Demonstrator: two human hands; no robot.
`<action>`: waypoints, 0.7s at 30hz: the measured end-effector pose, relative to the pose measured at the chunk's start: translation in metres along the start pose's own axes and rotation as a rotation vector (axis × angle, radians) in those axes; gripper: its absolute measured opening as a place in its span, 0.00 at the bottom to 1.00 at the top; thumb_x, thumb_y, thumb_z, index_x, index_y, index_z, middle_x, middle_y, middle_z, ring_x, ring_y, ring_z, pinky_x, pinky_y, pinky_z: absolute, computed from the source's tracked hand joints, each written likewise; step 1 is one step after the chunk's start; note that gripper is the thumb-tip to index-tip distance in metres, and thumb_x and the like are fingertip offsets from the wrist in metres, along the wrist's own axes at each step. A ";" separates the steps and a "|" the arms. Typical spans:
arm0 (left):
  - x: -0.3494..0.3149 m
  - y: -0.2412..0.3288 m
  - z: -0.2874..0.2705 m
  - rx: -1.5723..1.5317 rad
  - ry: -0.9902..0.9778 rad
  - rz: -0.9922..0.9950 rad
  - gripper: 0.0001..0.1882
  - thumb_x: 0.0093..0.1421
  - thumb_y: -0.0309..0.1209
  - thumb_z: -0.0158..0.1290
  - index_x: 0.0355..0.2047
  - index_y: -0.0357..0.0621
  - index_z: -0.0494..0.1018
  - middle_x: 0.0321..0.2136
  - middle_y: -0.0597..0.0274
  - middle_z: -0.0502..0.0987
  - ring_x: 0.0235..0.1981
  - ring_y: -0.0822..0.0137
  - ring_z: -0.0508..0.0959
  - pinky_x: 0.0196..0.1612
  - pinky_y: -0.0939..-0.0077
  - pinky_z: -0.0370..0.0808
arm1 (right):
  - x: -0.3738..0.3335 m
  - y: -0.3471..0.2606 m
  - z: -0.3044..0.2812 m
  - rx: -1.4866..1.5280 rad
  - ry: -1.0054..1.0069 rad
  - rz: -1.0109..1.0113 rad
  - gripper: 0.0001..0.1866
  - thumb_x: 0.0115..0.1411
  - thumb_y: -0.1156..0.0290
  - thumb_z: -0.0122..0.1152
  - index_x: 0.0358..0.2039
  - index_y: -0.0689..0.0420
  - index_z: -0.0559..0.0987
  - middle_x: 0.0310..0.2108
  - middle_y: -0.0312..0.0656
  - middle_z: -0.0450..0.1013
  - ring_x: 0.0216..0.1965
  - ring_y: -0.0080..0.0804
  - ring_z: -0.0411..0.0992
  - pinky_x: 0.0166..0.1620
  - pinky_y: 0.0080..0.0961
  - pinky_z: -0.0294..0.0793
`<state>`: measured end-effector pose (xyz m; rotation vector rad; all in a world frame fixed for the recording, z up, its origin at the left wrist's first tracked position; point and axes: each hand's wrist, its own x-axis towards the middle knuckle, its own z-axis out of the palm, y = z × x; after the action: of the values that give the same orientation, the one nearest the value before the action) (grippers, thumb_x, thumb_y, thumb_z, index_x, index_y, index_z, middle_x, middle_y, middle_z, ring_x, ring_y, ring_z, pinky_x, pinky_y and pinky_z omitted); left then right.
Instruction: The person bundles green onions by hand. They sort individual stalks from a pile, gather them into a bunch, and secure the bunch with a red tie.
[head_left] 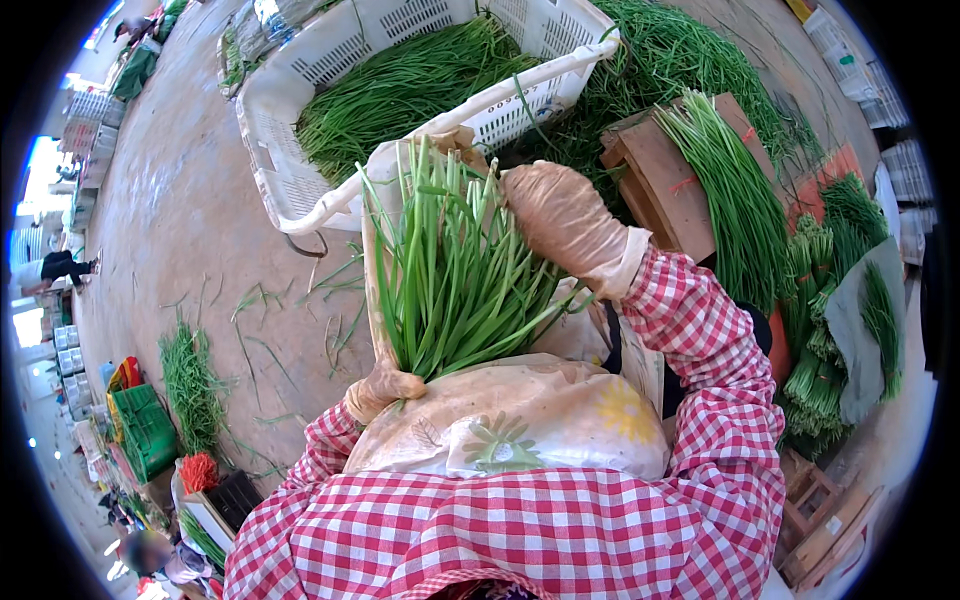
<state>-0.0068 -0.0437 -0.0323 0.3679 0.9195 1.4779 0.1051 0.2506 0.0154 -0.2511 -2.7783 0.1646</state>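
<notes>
A loose bunch of garlic chives (450,265) lies over my lap, pale cut ends pointing away from me. My gloved left hand (383,388) grips its leafy near end, thumb on top. At the far right side of the bunch, my gloved right hand (570,215) is closed beside the cut ends. Its fingertips are turned under, so what they pinch is hidden. Beneath the bunch is a stained, flower-printed apron (560,400). Just beyond stands a white plastic crate (500,110) with a heap of chives (410,90) inside.
Right of the crate, a tied bundle (730,195) rests on a wooden box (645,185), with a loose green pile (690,60) behind. Several tied bunches (815,360) lie farther right. On the left are scattered stalks, a small green pile (190,385), red ties (198,472) and a green crate (145,430).
</notes>
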 end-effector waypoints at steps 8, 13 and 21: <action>0.017 0.028 0.043 -0.010 0.177 -0.106 0.37 0.43 0.23 0.64 0.54 0.39 0.62 0.48 0.58 0.71 0.48 0.65 0.72 0.53 0.69 0.68 | -0.025 0.108 0.019 -0.084 -0.128 0.750 0.11 0.62 0.68 0.43 0.37 0.63 0.69 0.27 0.56 0.74 0.31 0.52 0.75 0.31 0.43 0.73; 0.015 0.017 0.005 0.246 0.184 -0.095 0.38 0.48 0.26 0.59 0.60 0.42 0.56 0.54 0.55 0.66 0.52 0.63 0.69 0.56 0.66 0.65 | -0.026 0.056 0.017 1.334 -0.121 0.678 0.29 0.60 0.53 0.53 0.52 0.64 0.67 0.43 0.50 0.72 0.41 0.31 0.71 0.44 0.23 0.70; 0.023 0.031 0.016 -0.304 0.160 -0.328 0.27 0.53 0.30 0.57 0.51 0.33 0.65 0.48 0.51 0.72 0.44 0.63 0.76 0.52 0.73 0.71 | -0.025 0.023 -0.020 1.050 0.356 0.669 0.19 0.58 0.63 0.60 0.46 0.61 0.74 0.26 0.36 0.74 0.29 0.20 0.70 0.36 0.16 0.70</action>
<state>-0.0202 -0.0129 -0.0068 -0.1226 0.8190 1.3272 0.1391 0.2697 0.0227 -0.7884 -1.8261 1.4797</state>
